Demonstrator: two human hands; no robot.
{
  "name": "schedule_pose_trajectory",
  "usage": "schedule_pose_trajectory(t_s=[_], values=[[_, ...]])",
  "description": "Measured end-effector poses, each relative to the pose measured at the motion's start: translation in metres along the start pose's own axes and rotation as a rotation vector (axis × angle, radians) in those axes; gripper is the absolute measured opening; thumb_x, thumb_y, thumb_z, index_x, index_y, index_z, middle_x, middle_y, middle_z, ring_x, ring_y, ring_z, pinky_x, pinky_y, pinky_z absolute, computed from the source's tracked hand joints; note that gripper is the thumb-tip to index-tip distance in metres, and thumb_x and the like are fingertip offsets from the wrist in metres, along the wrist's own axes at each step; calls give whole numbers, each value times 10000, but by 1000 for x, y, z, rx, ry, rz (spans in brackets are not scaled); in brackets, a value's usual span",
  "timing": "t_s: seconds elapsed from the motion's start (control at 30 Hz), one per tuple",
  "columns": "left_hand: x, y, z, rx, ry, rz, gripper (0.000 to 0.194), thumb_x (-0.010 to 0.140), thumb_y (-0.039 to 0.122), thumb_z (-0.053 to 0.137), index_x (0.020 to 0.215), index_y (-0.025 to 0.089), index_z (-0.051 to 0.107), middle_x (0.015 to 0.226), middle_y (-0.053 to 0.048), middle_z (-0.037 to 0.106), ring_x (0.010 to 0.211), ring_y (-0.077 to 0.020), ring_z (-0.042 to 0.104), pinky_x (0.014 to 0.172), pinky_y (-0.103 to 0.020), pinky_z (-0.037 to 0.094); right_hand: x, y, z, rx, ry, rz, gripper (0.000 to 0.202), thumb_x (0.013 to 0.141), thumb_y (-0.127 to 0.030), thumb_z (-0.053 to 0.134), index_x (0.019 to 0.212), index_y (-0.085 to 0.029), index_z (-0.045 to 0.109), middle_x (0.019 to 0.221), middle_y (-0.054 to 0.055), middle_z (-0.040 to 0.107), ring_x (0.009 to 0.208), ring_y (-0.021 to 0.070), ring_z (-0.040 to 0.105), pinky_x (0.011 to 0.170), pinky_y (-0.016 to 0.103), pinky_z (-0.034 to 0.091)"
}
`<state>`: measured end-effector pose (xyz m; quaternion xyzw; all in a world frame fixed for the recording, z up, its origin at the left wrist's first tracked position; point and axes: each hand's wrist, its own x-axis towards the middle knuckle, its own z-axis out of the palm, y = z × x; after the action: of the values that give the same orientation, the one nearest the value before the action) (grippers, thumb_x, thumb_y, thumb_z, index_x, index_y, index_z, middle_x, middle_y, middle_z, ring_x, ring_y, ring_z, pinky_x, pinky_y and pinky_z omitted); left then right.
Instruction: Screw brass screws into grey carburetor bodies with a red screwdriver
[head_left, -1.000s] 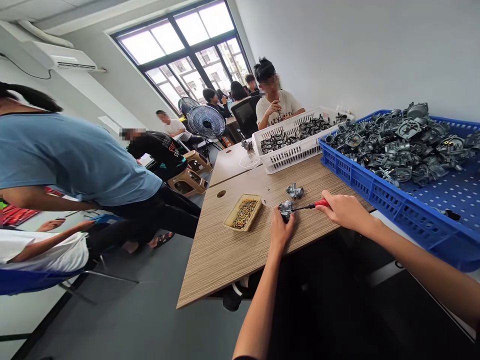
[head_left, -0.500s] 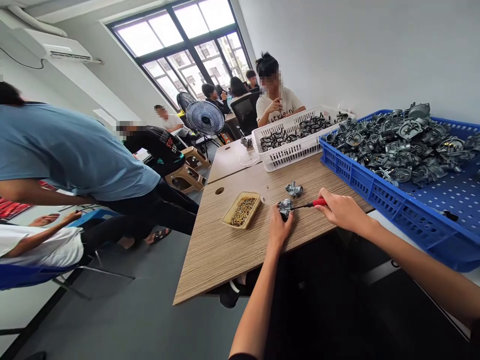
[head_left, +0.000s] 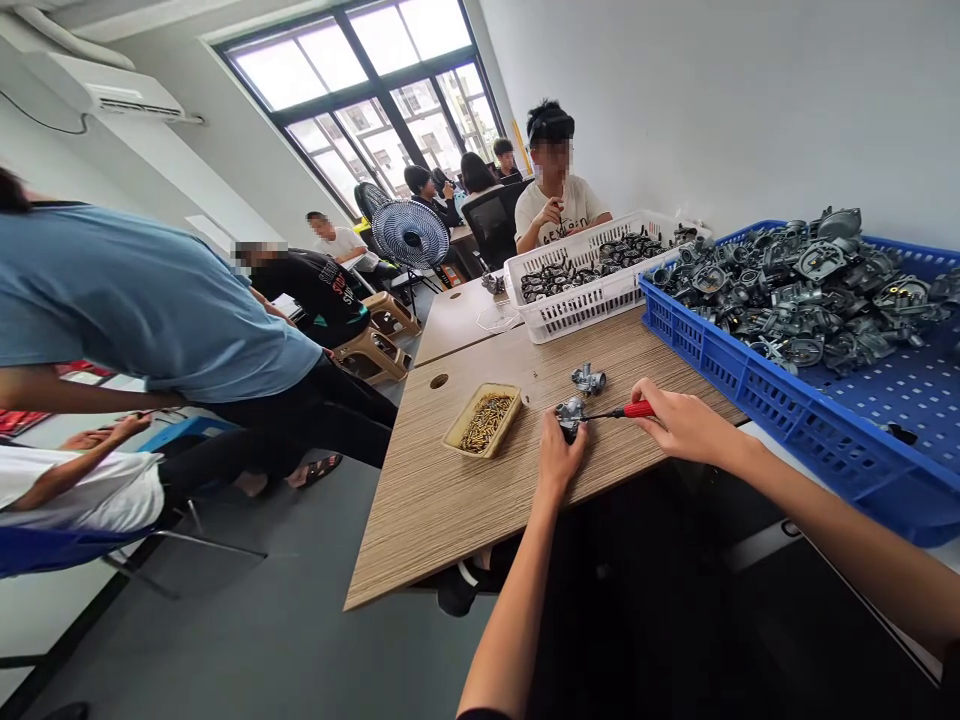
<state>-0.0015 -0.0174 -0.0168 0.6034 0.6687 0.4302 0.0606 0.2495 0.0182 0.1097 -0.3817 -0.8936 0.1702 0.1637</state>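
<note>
My left hand (head_left: 561,455) is closed around a grey metal carburetor body (head_left: 571,410), keeping it on the wood-grain table (head_left: 409,500). In my right hand (head_left: 686,425) is a screwdriver (head_left: 637,409) with a red handle and a dark shaft. The shaft lies nearly level, and its tip meets the right side of the carburetor; the exact contact spot is too small to make out. Just behind sits a second carburetor body (head_left: 589,379). To the left of my left hand stands a cream tray (head_left: 459,440) of small brass parts (head_left: 487,420).
A blue crate (head_left: 720,375) heaped with carburetors (head_left: 810,290) is at the right. Behind the table's middle, a white basket (head_left: 547,325) holds dark parts. A co-worker (head_left: 562,200) sits beyond it. Another person in blue (head_left: 150,290) leans at the left, near a fan (head_left: 411,236).
The co-worker behind the white basket has raised their head. My hands, the carburetor and the screwdriver stay almost in place. At the left, the seated person's hands have shifted slightly.
</note>
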Motion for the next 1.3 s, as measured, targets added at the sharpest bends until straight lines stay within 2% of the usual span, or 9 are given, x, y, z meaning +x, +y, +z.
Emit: schedule_pose_trajectory(t_s=[0.17, 0.37, 0.57, 0.7, 1.0, 1.3], values=[[1, -1, 2, 4, 6, -2, 363, 937, 384, 585, 1227, 204, 463, 1147, -123, 615, 1088, -254, 598, 990, -411, 497, 2, -1, 5, -75, 30, 65, 137, 1029, -325, 500, 1109, -217, 475, 1005, 76, 762, 898, 258, 736, 664, 283, 383], [0, 0, 2, 2, 2, -13, 366, 932, 357, 596, 1241, 220, 458, 1162, -111, 623, 1097, -246, 604, 992, -406, 495, 3, -1, 7, -173, 56, 185, 262, 1042, -474, 454, 1024, -223, 524, 870, 76, 764, 830, 275, 738, 644, 292, 383], [0, 2, 0, -4, -7, -13, 377, 931, 347, 597, 1257, 215, 463, 1177, -114, 621, 1115, -246, 603, 1007, -410, 490, 1, 3, 2, 37, 31, 43, 200, 1007, -341, 532, 1160, -238, 456, 1086, 78, 760, 962, 266, 732, 755, 308, 445], [0, 3, 0, -3, -3, -13, 370, 927, 350, 597, 1247, 211, 474, 1171, -113, 620, 1117, -243, 599, 1012, -406, 489, 1, 1, 2, 30, 5, 28, 154, 1014, -306, 523, 1127, -228, 454, 1053, 88, 758, 926, 259, 735, 715, 296, 433], [0, 5, -1, 11, -2, -12, 351, 934, 374, 587, 1221, 205, 477, 1140, -115, 621, 1090, -248, 604, 992, -401, 495, 2, -4, 3, -58, 13, 151, 201, 1051, -422, 480, 1060, -221, 482, 943, 80, 778, 879, 274, 747, 657, 286, 412], [0, 4, -2, -3, -11, -23, 357, 934, 371, 596, 1230, 217, 470, 1167, -115, 623, 1110, -251, 604, 1004, -410, 492, 0, -2, 1, 52, 7, 46, 183, 1015, -332, 519, 1154, -225, 467, 1047, 82, 764, 935, 260, 737, 731, 302, 452]])
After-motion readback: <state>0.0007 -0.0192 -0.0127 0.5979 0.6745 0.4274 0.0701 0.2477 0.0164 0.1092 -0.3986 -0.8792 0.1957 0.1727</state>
